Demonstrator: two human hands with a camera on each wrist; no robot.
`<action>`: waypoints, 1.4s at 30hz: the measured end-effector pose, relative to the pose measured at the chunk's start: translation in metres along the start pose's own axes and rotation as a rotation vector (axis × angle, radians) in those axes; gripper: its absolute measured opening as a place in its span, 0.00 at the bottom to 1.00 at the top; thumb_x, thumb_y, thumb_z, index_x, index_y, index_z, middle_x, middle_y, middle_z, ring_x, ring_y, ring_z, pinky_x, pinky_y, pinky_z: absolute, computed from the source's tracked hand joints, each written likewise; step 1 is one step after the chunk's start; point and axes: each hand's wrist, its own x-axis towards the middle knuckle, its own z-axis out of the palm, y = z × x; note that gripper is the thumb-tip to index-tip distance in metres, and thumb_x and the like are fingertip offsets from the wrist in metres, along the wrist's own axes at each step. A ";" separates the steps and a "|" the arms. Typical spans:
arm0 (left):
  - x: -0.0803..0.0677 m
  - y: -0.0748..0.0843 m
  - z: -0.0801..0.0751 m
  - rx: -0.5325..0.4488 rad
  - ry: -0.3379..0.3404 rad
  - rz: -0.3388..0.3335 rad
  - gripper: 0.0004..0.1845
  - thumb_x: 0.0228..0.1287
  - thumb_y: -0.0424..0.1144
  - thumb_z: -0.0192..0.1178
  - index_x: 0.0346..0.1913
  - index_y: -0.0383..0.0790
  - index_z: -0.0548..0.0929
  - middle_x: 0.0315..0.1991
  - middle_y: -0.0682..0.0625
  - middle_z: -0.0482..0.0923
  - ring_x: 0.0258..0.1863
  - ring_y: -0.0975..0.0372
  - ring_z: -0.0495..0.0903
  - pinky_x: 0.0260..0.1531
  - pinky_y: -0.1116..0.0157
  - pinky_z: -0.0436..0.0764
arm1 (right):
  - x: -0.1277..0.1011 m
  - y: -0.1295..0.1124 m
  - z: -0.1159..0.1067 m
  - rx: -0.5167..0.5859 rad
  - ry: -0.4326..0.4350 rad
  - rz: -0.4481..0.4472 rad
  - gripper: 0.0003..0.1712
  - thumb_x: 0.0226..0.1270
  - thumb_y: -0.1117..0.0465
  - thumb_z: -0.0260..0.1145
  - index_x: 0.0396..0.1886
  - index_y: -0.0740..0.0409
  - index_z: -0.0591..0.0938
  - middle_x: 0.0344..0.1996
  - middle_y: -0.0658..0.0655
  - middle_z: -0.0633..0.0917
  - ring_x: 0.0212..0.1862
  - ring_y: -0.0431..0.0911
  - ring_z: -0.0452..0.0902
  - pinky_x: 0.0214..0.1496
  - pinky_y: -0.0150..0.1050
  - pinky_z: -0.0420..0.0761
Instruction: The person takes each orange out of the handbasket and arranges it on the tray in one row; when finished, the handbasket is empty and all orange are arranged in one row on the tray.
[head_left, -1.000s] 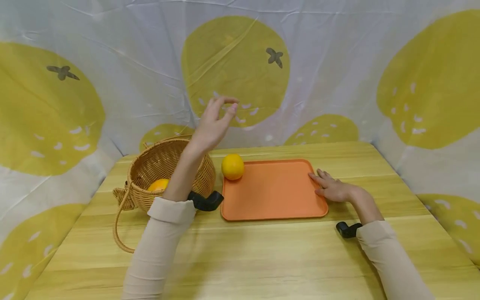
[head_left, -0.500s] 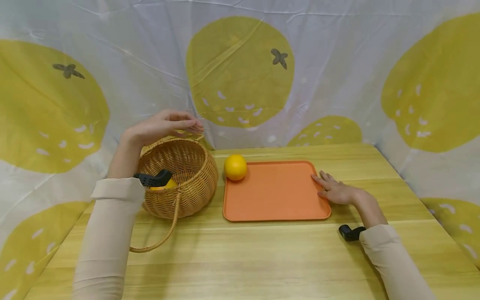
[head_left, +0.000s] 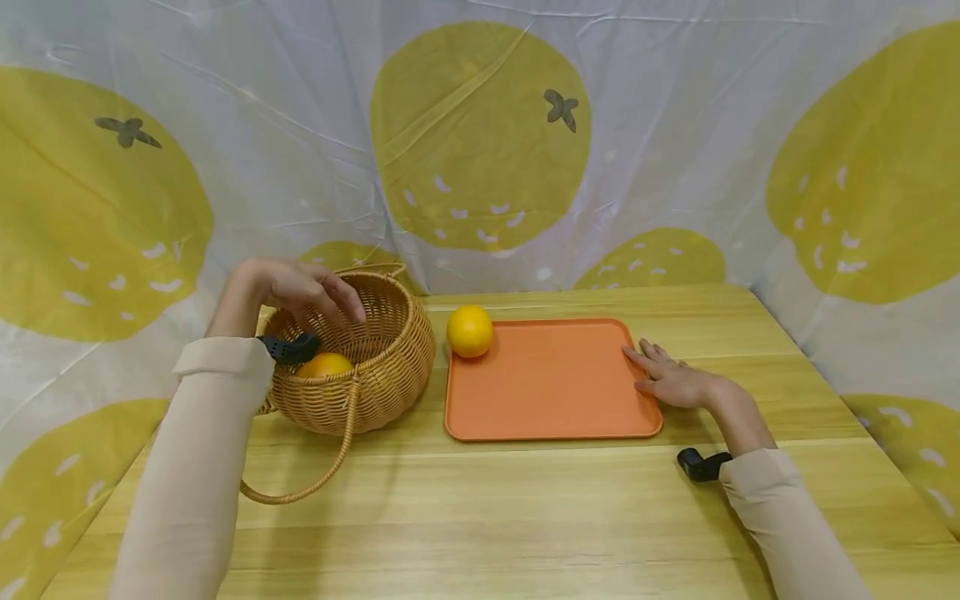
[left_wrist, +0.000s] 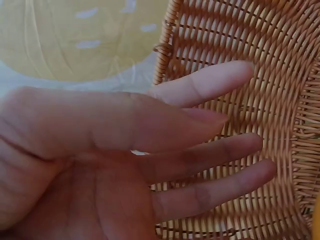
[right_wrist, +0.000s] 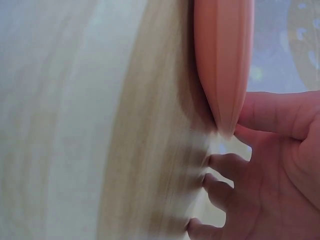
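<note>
My left hand (head_left: pixel 303 290) hangs over the mouth of a round wicker basket (head_left: pixel 390 375), its fingers loosely bent and holding nothing. In the left wrist view the fingers (left_wrist: pixel 210 195) lie in front of the woven inner wall. An orange (head_left: pixel 327 365) sits inside the basket, below the wrist. At the right edge of an orange-coloured tray (head_left: pixel 555 383), my right hand (head_left: pixel 678 383) rests with spread fingers; the right wrist view shows thumb and a finger touching the tray's rim (right_wrist: pixel 225 60), other fingertips on the table. A second orange (head_left: pixel 469 332) sits on the tray's far left corner.
The basket's handle (head_left: pixel 330 471) hangs down in front of it onto the wooden table (head_left: pixel 525 517). Behind the table hangs a white cloth (head_left: pixel 660 150) printed with large yellow fruit. A black wrist device (head_left: pixel 701 465) sits by the right cuff.
My left hand has moved left from above the basket's right side, then lowered towards the basket's mouth. The right hand stays at the tray's edge. Both oranges have kept their places.
</note>
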 end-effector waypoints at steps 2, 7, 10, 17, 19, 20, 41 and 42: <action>0.005 -0.003 -0.001 -0.028 -0.036 -0.017 0.21 0.78 0.38 0.58 0.69 0.39 0.77 0.75 0.41 0.69 0.77 0.46 0.64 0.61 0.50 0.77 | 0.000 -0.001 0.000 0.002 0.002 0.000 0.40 0.84 0.56 0.51 0.83 0.68 0.47 0.79 0.80 0.35 0.79 0.76 0.24 0.72 0.79 0.31; 0.013 -0.015 -0.001 -0.062 -0.061 -0.036 0.22 0.77 0.38 0.60 0.69 0.38 0.77 0.76 0.41 0.67 0.78 0.48 0.62 0.66 0.50 0.72 | -0.001 -0.002 0.001 0.001 0.000 0.005 0.40 0.84 0.56 0.51 0.83 0.68 0.47 0.79 0.79 0.34 0.79 0.76 0.24 0.73 0.79 0.31; 0.015 -0.024 0.001 -0.051 -0.083 -0.083 0.21 0.76 0.40 0.60 0.68 0.40 0.79 0.78 0.40 0.64 0.79 0.46 0.59 0.70 0.49 0.70 | 0.000 -0.002 0.002 -0.003 0.002 0.004 0.40 0.84 0.56 0.51 0.83 0.67 0.47 0.80 0.79 0.34 0.79 0.76 0.24 0.73 0.79 0.31; 0.023 -0.037 0.003 -0.040 -0.148 -0.163 0.20 0.75 0.35 0.60 0.67 0.41 0.81 0.81 0.38 0.56 0.81 0.42 0.51 0.79 0.46 0.57 | -0.001 -0.001 0.002 0.005 0.002 0.006 0.40 0.84 0.55 0.51 0.84 0.67 0.47 0.80 0.79 0.34 0.79 0.75 0.24 0.72 0.79 0.30; 0.025 -0.039 0.003 -0.061 -0.159 -0.147 0.21 0.74 0.32 0.60 0.67 0.39 0.81 0.80 0.39 0.59 0.81 0.43 0.52 0.80 0.45 0.54 | -0.001 0.000 0.002 -0.001 0.005 0.006 0.40 0.84 0.55 0.51 0.84 0.67 0.47 0.80 0.79 0.34 0.79 0.76 0.24 0.72 0.79 0.30; 0.026 -0.039 0.004 -0.070 -0.168 -0.137 0.21 0.75 0.32 0.60 0.67 0.39 0.80 0.80 0.40 0.60 0.81 0.43 0.52 0.80 0.45 0.53 | -0.001 0.000 0.002 -0.005 0.006 0.007 0.40 0.85 0.55 0.51 0.84 0.67 0.47 0.80 0.79 0.34 0.80 0.76 0.24 0.72 0.79 0.30; 0.028 -0.042 0.010 -0.139 -0.242 -0.143 0.16 0.74 0.30 0.59 0.61 0.40 0.86 0.75 0.44 0.69 0.46 0.67 0.77 0.42 0.71 0.79 | 0.000 -0.001 0.002 -0.019 0.005 0.005 0.40 0.85 0.55 0.51 0.83 0.69 0.47 0.79 0.80 0.35 0.79 0.76 0.25 0.71 0.80 0.31; 0.028 -0.042 0.011 -0.135 -0.236 -0.145 0.16 0.74 0.29 0.59 0.61 0.39 0.86 0.76 0.43 0.68 0.51 0.65 0.78 0.47 0.70 0.80 | 0.000 -0.001 0.002 -0.018 0.003 0.003 0.40 0.85 0.55 0.51 0.83 0.69 0.47 0.79 0.80 0.35 0.79 0.77 0.25 0.71 0.80 0.31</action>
